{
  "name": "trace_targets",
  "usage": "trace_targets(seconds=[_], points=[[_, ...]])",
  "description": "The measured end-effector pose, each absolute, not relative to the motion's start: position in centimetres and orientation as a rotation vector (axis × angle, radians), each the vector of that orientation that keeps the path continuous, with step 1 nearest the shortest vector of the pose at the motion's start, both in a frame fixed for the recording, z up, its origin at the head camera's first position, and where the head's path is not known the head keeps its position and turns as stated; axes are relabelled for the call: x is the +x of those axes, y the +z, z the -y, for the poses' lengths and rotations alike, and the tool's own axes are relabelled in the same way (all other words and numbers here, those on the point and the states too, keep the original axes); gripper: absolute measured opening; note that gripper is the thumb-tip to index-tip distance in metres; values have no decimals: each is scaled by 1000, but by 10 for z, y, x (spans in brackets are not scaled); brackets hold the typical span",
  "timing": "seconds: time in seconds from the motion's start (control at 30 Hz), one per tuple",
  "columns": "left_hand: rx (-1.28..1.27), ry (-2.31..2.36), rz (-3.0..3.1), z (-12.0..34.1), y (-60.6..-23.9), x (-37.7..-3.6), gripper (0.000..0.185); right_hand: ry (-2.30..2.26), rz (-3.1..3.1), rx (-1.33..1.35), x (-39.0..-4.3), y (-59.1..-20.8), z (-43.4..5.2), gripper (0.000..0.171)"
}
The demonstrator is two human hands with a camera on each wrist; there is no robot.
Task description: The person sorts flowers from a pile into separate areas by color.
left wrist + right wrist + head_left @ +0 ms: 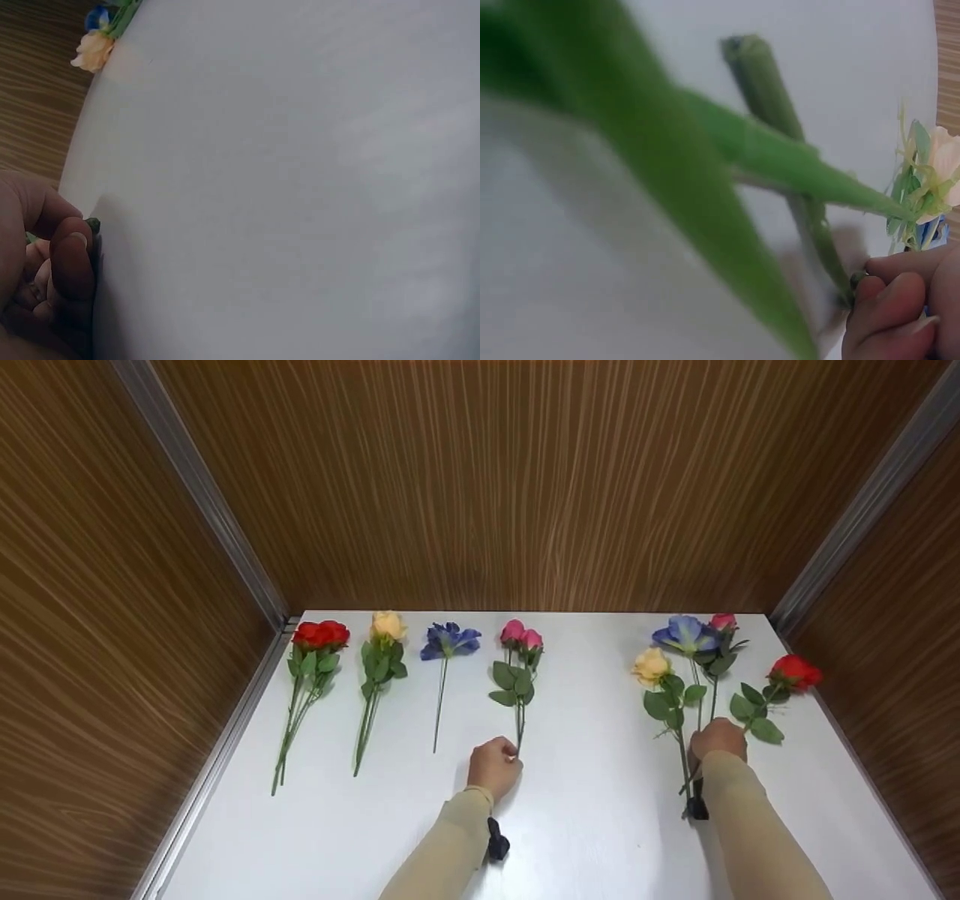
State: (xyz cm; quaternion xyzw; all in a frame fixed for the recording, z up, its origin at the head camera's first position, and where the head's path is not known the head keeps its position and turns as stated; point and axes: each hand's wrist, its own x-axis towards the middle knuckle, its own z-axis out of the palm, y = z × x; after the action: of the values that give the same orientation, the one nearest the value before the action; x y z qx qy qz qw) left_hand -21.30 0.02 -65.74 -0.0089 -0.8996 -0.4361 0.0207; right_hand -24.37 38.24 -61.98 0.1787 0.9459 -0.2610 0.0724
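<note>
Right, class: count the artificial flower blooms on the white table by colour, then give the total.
Red rose blooms: 3
Peach rose blooms: 2
Blue blooms: 2
Pink rose blooms: 3
Total: 10

The person is wearing close-fitting beige sleeves reaching to both wrists, each wrist carrying a small black strapped-on device.

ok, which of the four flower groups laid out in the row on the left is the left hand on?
The pink roses, the rightmost group in that row. The left hand pinches the bottom end of their stems; the red roses, peach rose and blue flower lie untouched.
</note>
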Motion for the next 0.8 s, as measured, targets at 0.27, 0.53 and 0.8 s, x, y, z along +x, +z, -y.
trace_targets(seconds=[0.27,0.53,0.8], points=[[-66,-1376,2774,1,-659,-212,6,-770,-2883,527,-245,-623,-378,31],[-49,-1389,2735,5,-660,-212,7,-739,-2922,477,-249,-618,-371,27],[-73,-1391,2723,5,-664,-212,6,-758,-2890,507,-246,-621,-373,25]])
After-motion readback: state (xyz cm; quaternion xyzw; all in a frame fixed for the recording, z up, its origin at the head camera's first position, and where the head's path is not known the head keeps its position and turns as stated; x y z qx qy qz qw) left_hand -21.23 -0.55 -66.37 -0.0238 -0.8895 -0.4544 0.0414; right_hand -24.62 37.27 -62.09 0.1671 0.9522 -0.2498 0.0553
